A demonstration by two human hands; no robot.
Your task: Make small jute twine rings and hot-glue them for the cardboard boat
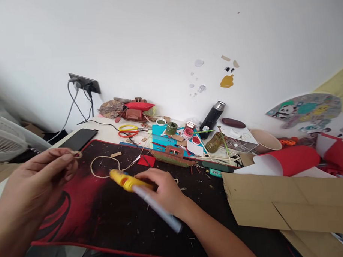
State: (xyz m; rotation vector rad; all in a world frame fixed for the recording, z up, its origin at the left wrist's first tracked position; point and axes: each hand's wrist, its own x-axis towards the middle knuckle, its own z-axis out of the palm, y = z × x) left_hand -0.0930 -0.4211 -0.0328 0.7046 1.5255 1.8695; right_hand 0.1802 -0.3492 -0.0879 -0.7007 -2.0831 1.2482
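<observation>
My left hand (49, 174) is raised at the left, thumb and finger closed on a small curl of twine (76, 154). My right hand (166, 188) grips a yellow hot glue gun (127, 181), slightly blurred, its nozzle pointing left. A pale glue stick (160, 210) sticks out of its back end. Beneath and past the nozzle, a loop of twine (101, 177) lies on the black and red mat (121, 227). Behind the right hand rests a small model boat (169, 157) in green and brown.
Scissors (129, 130), paint jars (187, 133) on a blue sheet, a black flask (212, 117) and a glass bottle (214, 142) line the back. A phone (79, 140) lies back left. Cardboard (289, 199) and red paper (293, 160) cover the right side. A fan (11, 136) stands far left.
</observation>
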